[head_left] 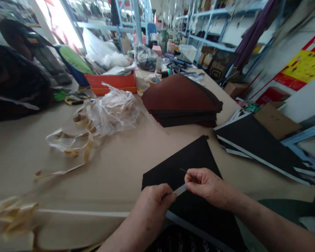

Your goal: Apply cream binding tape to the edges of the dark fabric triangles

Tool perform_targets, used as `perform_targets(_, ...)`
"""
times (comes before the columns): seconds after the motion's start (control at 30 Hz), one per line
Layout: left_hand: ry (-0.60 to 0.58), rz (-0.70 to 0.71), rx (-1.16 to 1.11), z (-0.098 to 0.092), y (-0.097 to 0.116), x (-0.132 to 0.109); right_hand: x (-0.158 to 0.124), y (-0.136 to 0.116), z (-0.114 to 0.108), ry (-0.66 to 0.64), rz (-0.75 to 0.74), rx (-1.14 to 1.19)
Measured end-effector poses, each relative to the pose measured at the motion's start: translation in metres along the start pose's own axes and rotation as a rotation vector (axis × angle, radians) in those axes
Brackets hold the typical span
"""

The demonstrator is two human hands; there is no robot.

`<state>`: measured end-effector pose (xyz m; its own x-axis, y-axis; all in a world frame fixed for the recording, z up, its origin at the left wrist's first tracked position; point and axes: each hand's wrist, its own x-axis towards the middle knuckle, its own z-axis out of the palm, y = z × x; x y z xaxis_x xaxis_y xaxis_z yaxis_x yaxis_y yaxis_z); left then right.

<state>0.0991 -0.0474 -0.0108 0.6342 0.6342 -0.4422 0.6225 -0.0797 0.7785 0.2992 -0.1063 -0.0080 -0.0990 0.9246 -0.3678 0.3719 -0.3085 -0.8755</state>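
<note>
Over a black sheet of fabric or leather (178, 162), my two hands are close together. A short white strip of tape (180, 190) stretches between them. My left hand (153, 204) pinches one end of the strip, thumb pressed on the fingers. The other end is pinched by my right hand (208, 185), which also holds a thin, dark pointed tool (183, 170); its exact kind is unclear. A pale strip (182, 221) runs along the black sheet's near edge, partly hidden by my left hand and forearm.
Beyond the sheet lies a stack of brown pieces (178, 92); black pieces with white edging (254, 140) lie at the right. Left are crumpled clear plastic (115, 112), loose yellowish tape (88, 148), yellow-handled scissors (77, 99) and a red box (112, 83).
</note>
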Motion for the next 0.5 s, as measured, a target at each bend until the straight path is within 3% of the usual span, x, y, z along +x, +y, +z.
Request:
perform_targets(0.13, 0.051, -0.005, 0.089, -0.016, -0.009, 0.008, 0.019, 0.008, -0.049, 0.141, -0.010, -0.181)
perform_targets(0.3, 0.086, -0.067, 0.182, -0.043, -0.027, 0.010, 0.057, 0.023, -0.120, 0.397, 0.144, -0.526)
perform_targets(0.4, 0.064, -0.096, 0.210, -0.052, -0.040, 0.011, 0.079, 0.032, -0.140, 0.474, 0.229, -0.600)
perform_targets(0.5, 0.054, -0.103, 0.209, -0.056, -0.054, 0.014, 0.092, 0.038, -0.147, 0.487, 0.290, -0.636)
